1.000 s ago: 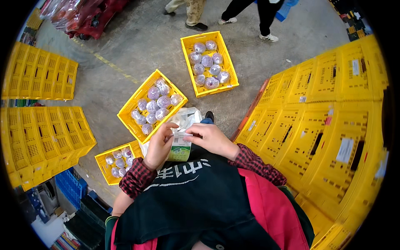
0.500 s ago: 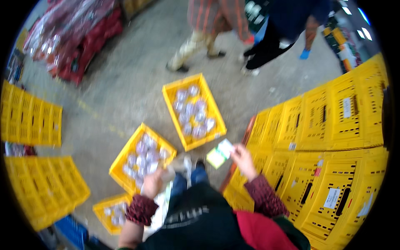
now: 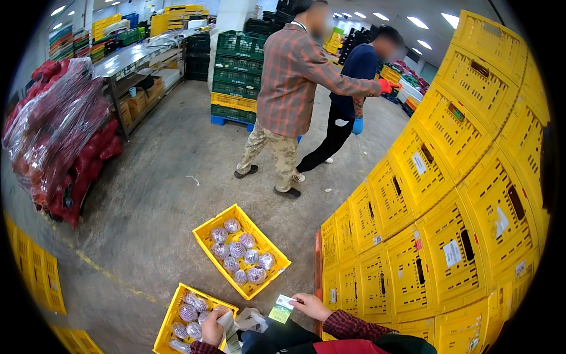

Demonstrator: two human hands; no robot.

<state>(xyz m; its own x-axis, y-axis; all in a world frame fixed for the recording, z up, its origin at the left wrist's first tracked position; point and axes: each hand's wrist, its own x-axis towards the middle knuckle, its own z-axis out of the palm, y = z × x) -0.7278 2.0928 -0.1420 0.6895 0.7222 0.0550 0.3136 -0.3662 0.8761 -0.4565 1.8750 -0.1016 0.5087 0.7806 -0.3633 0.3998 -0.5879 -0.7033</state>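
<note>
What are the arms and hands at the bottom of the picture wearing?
Both hands are bare, with no gloves. The right hand comes out of a long sleeve in a red and dark check, snug at the wrist. The left hand shows only a thin edge of the same checked cuff at the bottom rim of the picture. No watch or rings show.

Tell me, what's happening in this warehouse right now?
A person stands over yellow crates on the floor. Their right hand holds out a small green and white label, while the left hand grips a roll of labels beside the near crate of wrapped round produce. A second filled crate sits just beyond. Stacked yellow crates rise at the right, and two other people stand farther back.
</note>
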